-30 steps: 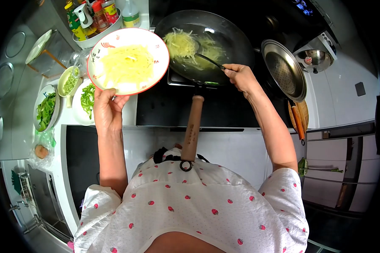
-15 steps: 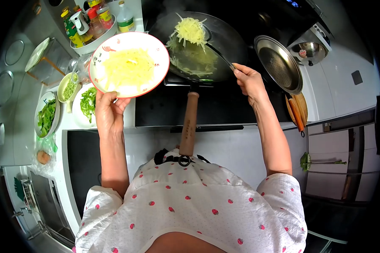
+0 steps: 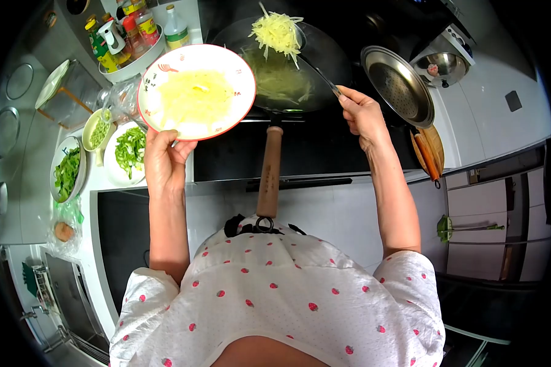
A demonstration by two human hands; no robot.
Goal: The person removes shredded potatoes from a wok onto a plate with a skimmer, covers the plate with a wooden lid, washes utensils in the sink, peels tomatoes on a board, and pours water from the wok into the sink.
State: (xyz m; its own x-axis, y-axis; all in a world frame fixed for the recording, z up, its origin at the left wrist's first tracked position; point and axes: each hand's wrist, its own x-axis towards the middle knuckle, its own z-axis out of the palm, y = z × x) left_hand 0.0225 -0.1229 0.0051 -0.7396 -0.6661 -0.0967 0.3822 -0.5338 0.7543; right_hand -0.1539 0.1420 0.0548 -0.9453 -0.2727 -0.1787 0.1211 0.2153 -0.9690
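Raised since the earliest frame: the ladle [image 3: 319, 74], then low in the wok [image 3: 335, 58], now above it. Right hand [image 3: 362, 116]: we see its fingers closed on the handle; pale shreds [image 3: 277, 33] heaped at the far end, some strands dangling. Left hand [image 3: 167, 159]: thumb over the near rim of a red-edged plate [image 3: 193, 54], fingers under; more shreds on it, partly washed out by glare. Plate left of the wok, tilted toward us. Shreds also in the wok.

Step in hand, as we judge it: lifting a scoop out of the wok. From here the load calls for a level ladle and a steady plate.

Left, on the white surface [image 3: 90, 183]: sliced greens [image 3: 130, 150], leafy greens [image 3: 67, 172], chopped greens [image 3: 97, 131]. Farther: bottles [image 3: 176, 27]. Right: a perforated pan [image 3: 400, 85], a metal bowl [image 3: 453, 70], a wooden board [image 3: 435, 142]. Near left, a sink [image 3: 67, 287].
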